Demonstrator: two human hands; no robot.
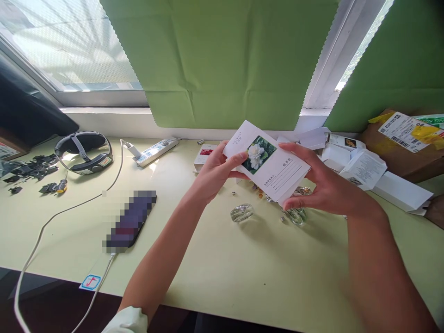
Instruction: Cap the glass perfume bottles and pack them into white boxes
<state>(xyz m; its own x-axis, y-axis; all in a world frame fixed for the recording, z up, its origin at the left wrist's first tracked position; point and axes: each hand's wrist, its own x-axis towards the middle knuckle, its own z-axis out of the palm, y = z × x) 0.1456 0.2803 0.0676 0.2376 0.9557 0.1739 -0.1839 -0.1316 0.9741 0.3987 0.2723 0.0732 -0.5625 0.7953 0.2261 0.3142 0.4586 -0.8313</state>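
Above the table I hold a white carton (277,162) tilted between both hands. A photo of a white flower with green leaves and some printed lines mark its upper face; it looks thin, but I cannot tell if it is folded flat. My left hand (211,173) grips the left end, thumb resting on top. On the opposite end, my right hand (322,182) pinches the edges between thumb and fingers. Below lies a small clear glass bottle (242,212). Another glass bottle (294,215) and shiny metal parts are partly hidden under my right hand.
A small box with a red flower (204,157) stands behind my left hand. White boxes (364,166) pile up at right beside a brown parcel (405,143). At left are a phone (130,219) on a cable, a power strip (156,151), a headset (85,152) and black parts (31,167).
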